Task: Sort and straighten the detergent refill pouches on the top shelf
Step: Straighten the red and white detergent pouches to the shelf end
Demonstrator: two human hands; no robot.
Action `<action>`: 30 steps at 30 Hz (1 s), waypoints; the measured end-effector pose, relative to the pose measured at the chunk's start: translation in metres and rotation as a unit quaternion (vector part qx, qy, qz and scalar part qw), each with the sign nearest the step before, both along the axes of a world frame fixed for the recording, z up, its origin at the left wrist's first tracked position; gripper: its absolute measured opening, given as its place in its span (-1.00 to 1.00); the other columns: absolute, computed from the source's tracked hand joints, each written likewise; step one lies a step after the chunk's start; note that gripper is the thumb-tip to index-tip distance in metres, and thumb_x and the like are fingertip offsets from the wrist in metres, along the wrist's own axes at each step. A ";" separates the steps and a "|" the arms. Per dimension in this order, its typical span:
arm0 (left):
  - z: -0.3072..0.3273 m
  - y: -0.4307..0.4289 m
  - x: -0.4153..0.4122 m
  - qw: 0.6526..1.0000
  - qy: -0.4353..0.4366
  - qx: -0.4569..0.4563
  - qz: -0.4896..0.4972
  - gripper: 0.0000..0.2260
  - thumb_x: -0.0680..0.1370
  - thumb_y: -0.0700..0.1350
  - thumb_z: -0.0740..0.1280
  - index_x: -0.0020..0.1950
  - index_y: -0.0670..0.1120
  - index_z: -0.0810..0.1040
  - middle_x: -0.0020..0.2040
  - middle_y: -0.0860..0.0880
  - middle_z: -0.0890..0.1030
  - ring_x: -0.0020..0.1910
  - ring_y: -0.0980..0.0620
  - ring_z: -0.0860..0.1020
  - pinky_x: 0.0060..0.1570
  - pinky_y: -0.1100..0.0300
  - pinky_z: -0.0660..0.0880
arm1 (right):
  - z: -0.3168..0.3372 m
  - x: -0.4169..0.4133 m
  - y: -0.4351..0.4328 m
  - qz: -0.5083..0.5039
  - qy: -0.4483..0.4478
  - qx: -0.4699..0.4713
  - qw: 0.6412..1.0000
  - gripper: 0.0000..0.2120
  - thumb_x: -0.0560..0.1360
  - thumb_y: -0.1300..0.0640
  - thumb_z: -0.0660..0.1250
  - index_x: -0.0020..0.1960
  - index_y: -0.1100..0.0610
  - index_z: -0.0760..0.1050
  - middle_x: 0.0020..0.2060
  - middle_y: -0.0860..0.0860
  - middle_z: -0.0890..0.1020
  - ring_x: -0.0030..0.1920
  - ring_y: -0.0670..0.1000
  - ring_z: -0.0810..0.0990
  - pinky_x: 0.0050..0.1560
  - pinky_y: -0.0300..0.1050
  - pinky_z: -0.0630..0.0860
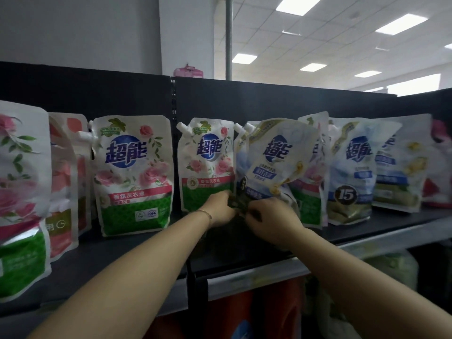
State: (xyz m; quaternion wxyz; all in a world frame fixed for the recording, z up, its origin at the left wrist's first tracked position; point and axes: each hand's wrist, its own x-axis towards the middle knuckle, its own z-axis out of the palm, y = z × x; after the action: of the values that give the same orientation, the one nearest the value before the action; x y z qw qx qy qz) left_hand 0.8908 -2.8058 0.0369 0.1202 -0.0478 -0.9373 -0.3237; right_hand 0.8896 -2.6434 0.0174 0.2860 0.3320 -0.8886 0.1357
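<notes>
Head view: we pinch the blurred base of a blue 超能 pouch (276,162), fingers curled, with left hand (220,209) and right hand (271,222).

White-blue pouch (274,165) tilted, rose pouches (133,174) upright

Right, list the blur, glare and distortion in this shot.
Head view: wide-angle warp bows the shelf edge and stretches the far-left rose pouch, which is also soft; the ceiling panels are blown out white; the tilted blue pouch and the left hand and right hand at its base are motion-smeared; the red containers below are dim and unfocused.
</notes>
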 end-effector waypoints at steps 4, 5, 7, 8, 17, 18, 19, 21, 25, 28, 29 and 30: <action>-0.001 0.024 0.002 0.999 0.032 -0.001 -0.029 -0.82 0.55 -0.14 0.34 0.13 -0.10 0.48 0.07 -0.07 0.55 0.06 0.01 0.50 -0.02 0.23 0.38 | -0.003 0.005 0.032 -0.057 0.017 -0.014 0.998 -0.72 0.50 0.00 0.26 -0.30 0.14 0.46 -0.35 0.03 0.53 -0.30 0.11 0.51 -0.37 -0.10 0.34; 0.000 0.031 0.002 0.999 0.038 0.002 -0.036 -0.77 0.54 -0.13 0.34 0.18 -0.10 0.48 0.12 -0.09 0.56 0.10 -0.02 0.51 0.02 0.21 0.41 | -0.004 0.006 0.039 -0.068 0.026 -0.018 0.997 -0.70 0.49 -0.01 0.26 -0.34 0.12 0.43 -0.40 0.02 0.50 -0.32 0.12 0.51 -0.38 -0.11 0.29; 0.000 0.042 0.002 0.997 0.042 0.020 -0.057 -0.71 0.53 -0.06 0.37 0.22 -0.07 0.48 0.15 -0.07 0.57 0.13 -0.03 0.52 0.05 0.20 0.43 | -0.005 0.008 0.053 -0.105 0.042 -0.023 0.993 -0.67 0.49 -0.05 0.24 -0.36 0.12 0.45 -0.43 0.02 0.53 -0.35 0.12 0.53 -0.39 -0.12 0.27; 0.000 0.046 0.002 0.996 0.040 0.032 -0.066 -0.68 0.52 -0.02 0.39 0.23 -0.04 0.47 0.13 -0.03 0.57 0.10 0.00 0.52 0.03 0.22 0.42 | -0.004 0.009 0.060 -0.131 0.042 -0.030 0.990 -0.65 0.52 -0.06 0.23 -0.32 0.13 0.50 -0.40 0.03 0.56 -0.33 0.11 0.54 -0.39 -0.12 0.29; -0.012 0.055 -0.001 0.995 0.044 0.060 -0.069 -0.23 0.34 0.28 0.44 0.42 -0.04 0.30 0.28 -0.05 0.49 0.22 -0.02 0.48 0.22 0.07 0.46 | -0.001 -0.017 0.095 -0.346 -0.090 -0.122 0.926 -0.42 0.52 -0.37 0.08 0.07 0.16 0.43 -0.10 0.10 0.58 -0.05 0.16 0.59 -0.23 -0.05 0.40; -0.013 0.055 0.000 0.995 0.045 0.053 -0.066 -0.15 0.28 0.35 0.42 0.44 -0.04 0.27 0.30 -0.06 0.47 0.24 -0.04 0.46 0.25 0.04 0.45 | 0.000 -0.020 0.092 -0.345 -0.096 -0.141 0.923 -0.40 0.52 -0.36 0.08 0.12 0.18 0.41 -0.02 0.14 0.59 0.01 0.17 0.59 -0.20 -0.04 0.40; -0.013 0.054 0.000 0.996 0.046 0.047 -0.064 -0.09 0.24 0.40 0.39 0.45 -0.04 0.25 0.30 -0.07 0.45 0.25 -0.05 0.45 0.26 0.02 0.44 | 0.000 -0.024 0.089 -0.342 -0.101 -0.157 0.921 -0.39 0.53 -0.35 0.07 0.15 0.20 0.39 0.04 0.16 0.58 0.04 0.19 0.58 -0.18 -0.03 0.40; -0.013 0.054 0.002 0.996 0.041 0.047 -0.067 -0.16 0.33 0.34 0.40 0.46 -0.06 0.22 0.31 -0.08 0.44 0.25 -0.06 0.44 0.26 0.06 0.42 | 0.000 -0.029 0.083 -0.338 -0.110 -0.191 0.915 -0.41 0.58 -0.29 0.01 0.18 0.22 0.40 0.08 0.19 0.57 0.06 0.21 0.57 -0.15 -0.02 0.39; -0.017 0.057 0.002 0.994 0.029 0.053 -0.086 -0.28 0.49 0.18 0.37 0.51 -0.04 0.13 0.39 -0.08 0.39 0.32 -0.06 0.40 0.31 0.07 0.38 | 0.002 -0.030 0.082 -0.344 -0.094 -0.214 0.910 -0.64 0.65 0.02 -0.01 0.09 0.21 0.48 0.01 0.19 0.61 -0.01 0.22 0.59 -0.15 -0.04 0.40; -0.018 0.059 0.003 0.993 0.012 0.071 -0.091 -0.33 0.53 0.14 0.33 0.52 -0.02 0.09 0.42 -0.06 0.37 0.35 -0.06 0.39 0.34 0.04 0.36 | -0.001 -0.025 0.083 -0.345 -0.032 -0.186 0.919 -0.74 0.62 0.15 0.05 0.02 0.20 0.50 -0.07 0.17 0.62 -0.10 0.20 0.61 -0.20 -0.05 0.45; -0.019 0.058 0.002 0.993 0.009 0.078 -0.090 -0.36 0.54 0.11 0.32 0.51 -0.02 0.10 0.41 -0.06 0.38 0.35 -0.06 0.39 0.35 0.04 0.35 | -0.002 -0.023 0.083 -0.334 -0.012 -0.190 0.923 -0.74 0.62 0.16 0.06 0.00 0.22 0.51 -0.09 0.18 0.63 -0.12 0.20 0.61 -0.21 -0.05 0.47; -0.019 0.059 0.002 0.992 0.005 0.087 -0.088 -0.39 0.55 0.07 0.31 0.51 -0.02 0.11 0.42 -0.06 0.38 0.35 -0.06 0.39 0.35 0.05 0.35 | -0.001 -0.020 0.082 -0.321 0.007 -0.195 0.927 -0.74 0.62 0.16 0.07 -0.02 0.23 0.51 -0.10 0.18 0.63 -0.13 0.20 0.61 -0.22 -0.06 0.47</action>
State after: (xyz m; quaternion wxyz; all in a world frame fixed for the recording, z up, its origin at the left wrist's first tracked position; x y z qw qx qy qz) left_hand 0.8926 -2.7472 0.0180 0.1001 -0.1211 -0.8970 -0.4132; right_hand 0.8693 -2.5614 0.0162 0.3793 -0.0328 -0.9017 0.2050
